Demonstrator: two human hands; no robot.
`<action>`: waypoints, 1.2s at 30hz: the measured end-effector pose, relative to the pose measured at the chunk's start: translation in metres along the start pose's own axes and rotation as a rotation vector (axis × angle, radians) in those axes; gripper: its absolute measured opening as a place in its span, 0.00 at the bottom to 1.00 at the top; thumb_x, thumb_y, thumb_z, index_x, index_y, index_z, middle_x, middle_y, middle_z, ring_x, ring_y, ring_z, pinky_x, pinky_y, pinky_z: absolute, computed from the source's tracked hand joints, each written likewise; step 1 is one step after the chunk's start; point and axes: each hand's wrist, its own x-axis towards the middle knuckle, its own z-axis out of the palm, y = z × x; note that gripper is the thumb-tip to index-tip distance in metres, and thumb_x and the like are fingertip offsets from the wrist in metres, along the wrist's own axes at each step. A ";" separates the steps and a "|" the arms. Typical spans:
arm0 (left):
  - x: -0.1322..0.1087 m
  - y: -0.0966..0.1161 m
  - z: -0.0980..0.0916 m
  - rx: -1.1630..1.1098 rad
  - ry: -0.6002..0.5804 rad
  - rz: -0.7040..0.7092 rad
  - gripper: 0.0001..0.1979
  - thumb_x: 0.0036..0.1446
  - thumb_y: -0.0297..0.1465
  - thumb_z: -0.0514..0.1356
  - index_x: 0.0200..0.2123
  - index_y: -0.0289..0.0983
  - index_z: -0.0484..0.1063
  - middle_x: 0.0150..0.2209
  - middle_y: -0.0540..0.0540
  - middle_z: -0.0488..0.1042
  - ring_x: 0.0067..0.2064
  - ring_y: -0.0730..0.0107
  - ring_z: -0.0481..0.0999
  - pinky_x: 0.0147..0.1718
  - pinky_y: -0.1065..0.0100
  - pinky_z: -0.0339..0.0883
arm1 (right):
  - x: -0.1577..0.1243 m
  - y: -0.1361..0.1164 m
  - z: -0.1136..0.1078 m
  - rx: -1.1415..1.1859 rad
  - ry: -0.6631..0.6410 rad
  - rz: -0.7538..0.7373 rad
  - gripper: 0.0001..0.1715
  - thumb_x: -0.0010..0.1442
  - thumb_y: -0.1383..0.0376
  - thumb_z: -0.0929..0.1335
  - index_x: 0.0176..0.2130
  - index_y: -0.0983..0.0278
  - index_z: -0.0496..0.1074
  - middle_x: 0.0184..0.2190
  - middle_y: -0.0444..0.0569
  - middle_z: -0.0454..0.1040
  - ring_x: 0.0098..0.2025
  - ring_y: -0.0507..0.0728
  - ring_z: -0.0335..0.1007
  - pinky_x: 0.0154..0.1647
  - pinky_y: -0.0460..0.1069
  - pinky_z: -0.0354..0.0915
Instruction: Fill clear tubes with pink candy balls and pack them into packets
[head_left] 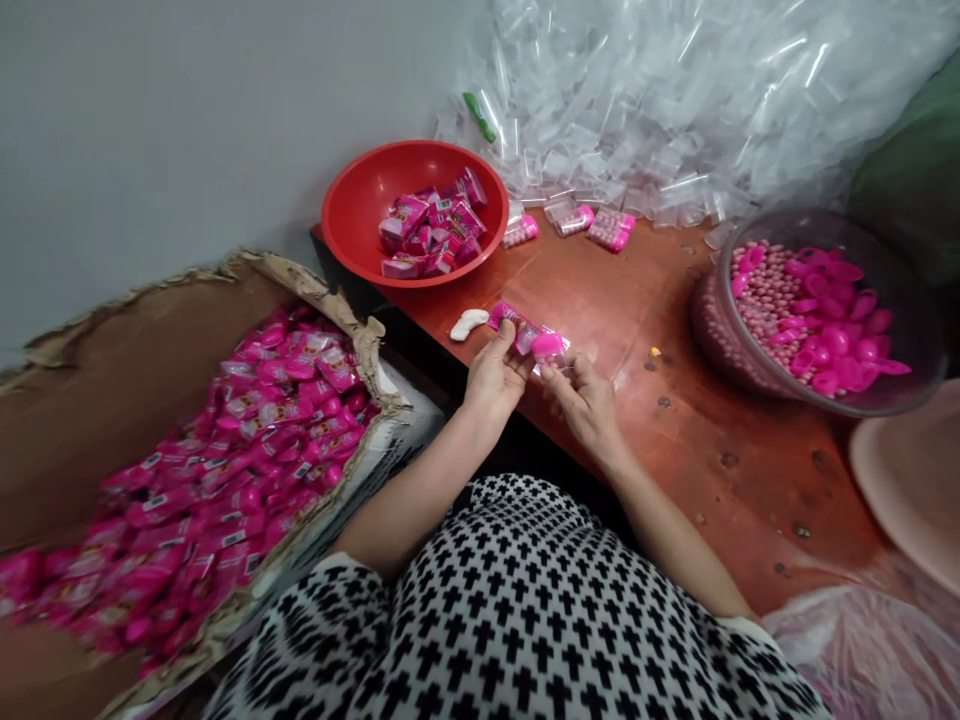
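Note:
My left hand [495, 375] and my right hand [585, 398] meet over the near edge of a reddish wooden table [675, 420]. Together they pinch a small pink packet with a clear plastic tube and pink cap [534, 338]. The left hand's fingers close on the packet's left end. The right hand's fingers close on the capped end. A small white piece [469, 323] lies on the table just left of the hands.
A red bowl [352, 215] of pink packets stands at the table's far left. A clear bowl [896, 395] holds pink beads and caps at right. Clear plastic tubes [675, 100] pile behind. A torn cardboard box [112, 370] of pink packets sits at left.

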 end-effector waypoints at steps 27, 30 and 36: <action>0.001 0.003 -0.001 0.497 -0.485 -0.048 0.22 0.38 0.40 0.77 0.21 0.30 0.71 0.18 0.47 0.72 0.17 0.72 0.70 0.14 0.70 0.62 | 0.008 0.015 0.004 0.509 -0.152 0.140 0.24 0.55 0.45 0.72 0.35 0.61 0.64 0.21 0.38 0.74 0.15 0.47 0.64 0.13 0.41 0.55; 0.003 0.006 -0.002 0.523 -0.501 -0.025 0.20 0.37 0.38 0.77 0.24 0.28 0.75 0.23 0.44 0.77 0.22 0.70 0.74 0.20 0.70 0.69 | 0.006 0.018 0.005 0.435 -0.105 0.077 0.22 0.57 0.47 0.72 0.35 0.60 0.65 0.21 0.37 0.73 0.16 0.46 0.64 0.14 0.41 0.58; -0.003 0.005 0.001 0.551 -0.475 0.004 0.18 0.36 0.36 0.76 0.22 0.30 0.74 0.21 0.45 0.76 0.19 0.72 0.73 0.17 0.71 0.66 | 0.004 0.017 0.011 0.353 0.020 0.002 0.19 0.58 0.49 0.72 0.36 0.60 0.67 0.22 0.36 0.72 0.17 0.46 0.64 0.16 0.41 0.60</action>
